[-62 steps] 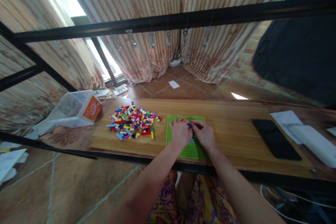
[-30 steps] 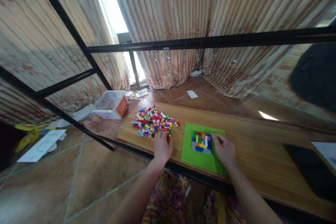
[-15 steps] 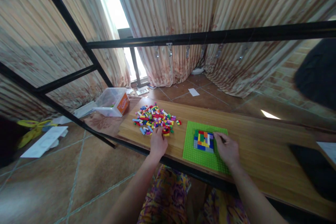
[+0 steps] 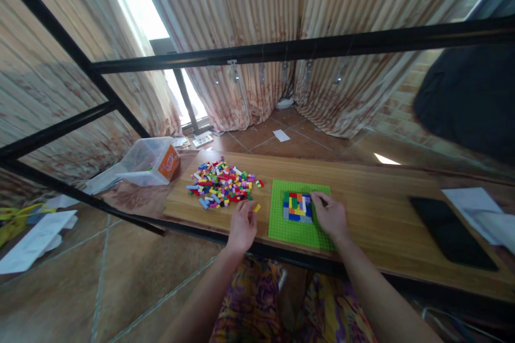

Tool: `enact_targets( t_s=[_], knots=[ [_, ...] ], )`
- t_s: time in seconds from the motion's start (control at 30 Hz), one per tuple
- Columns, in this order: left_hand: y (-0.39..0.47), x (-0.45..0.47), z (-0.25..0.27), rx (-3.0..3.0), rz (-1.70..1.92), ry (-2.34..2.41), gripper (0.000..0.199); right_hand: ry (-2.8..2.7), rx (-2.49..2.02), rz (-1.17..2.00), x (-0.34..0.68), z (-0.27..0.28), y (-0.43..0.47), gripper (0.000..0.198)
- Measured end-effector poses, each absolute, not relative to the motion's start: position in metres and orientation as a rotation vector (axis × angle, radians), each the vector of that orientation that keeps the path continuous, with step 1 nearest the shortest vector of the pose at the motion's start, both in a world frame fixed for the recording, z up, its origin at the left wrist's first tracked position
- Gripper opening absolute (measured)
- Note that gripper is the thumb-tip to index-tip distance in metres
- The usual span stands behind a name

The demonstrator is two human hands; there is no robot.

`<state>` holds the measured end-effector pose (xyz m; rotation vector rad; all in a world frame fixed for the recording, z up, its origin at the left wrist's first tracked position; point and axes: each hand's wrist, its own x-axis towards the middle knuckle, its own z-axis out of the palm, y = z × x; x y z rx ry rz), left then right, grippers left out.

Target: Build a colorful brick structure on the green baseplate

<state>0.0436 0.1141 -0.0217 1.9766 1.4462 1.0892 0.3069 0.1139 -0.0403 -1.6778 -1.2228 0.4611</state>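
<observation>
My left hand [image 4: 242,226] pinches a yellow toy brick [image 4: 256,207] between thumb and fingers, just above the wooden tabletop. Behind it spreads a heap of loose, many-coloured bricks [image 4: 221,182]. To the right lies a green studded baseplate [image 4: 277,225] carrying a low square build of bricks [image 4: 296,207] in blue, grey, red, yellow, white and other colours. My right hand [image 4: 332,214] rests over the baseplate, its closed fingertips at the build's right edge. Whether those fingers hold a brick is hidden.
A clear plastic bin [image 4: 147,161] with an orange label stands beyond the table's left end. On the table's right lie a black flat panel [image 4: 450,230] and white paper [image 4: 470,209]. A black metal bar [image 4: 257,53] crosses in front of the curtains.
My left hand has lifted away from the brick heap toward the baseplate, now with a yellow brick in its fingers. My right hand stays at the build's right edge. The view has turned slightly right.
</observation>
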Motion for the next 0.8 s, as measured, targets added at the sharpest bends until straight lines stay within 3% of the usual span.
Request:
enact_targets(
  t_s=[0.33, 0.8],
  knots=[
    [0.107, 0.116, -0.007, 1.981, 1.041, 1.295, 0.027, -1.223, -1.675, 0.446, 0.306, -0.038, 0.115, 0.035],
    [0.110, 0.169, -0.003, 2.054, 0.918, 1.471, 0.031, -1.238, -1.650, 0.431, 0.305, -0.038, 0.116, 0.033]
  ],
)
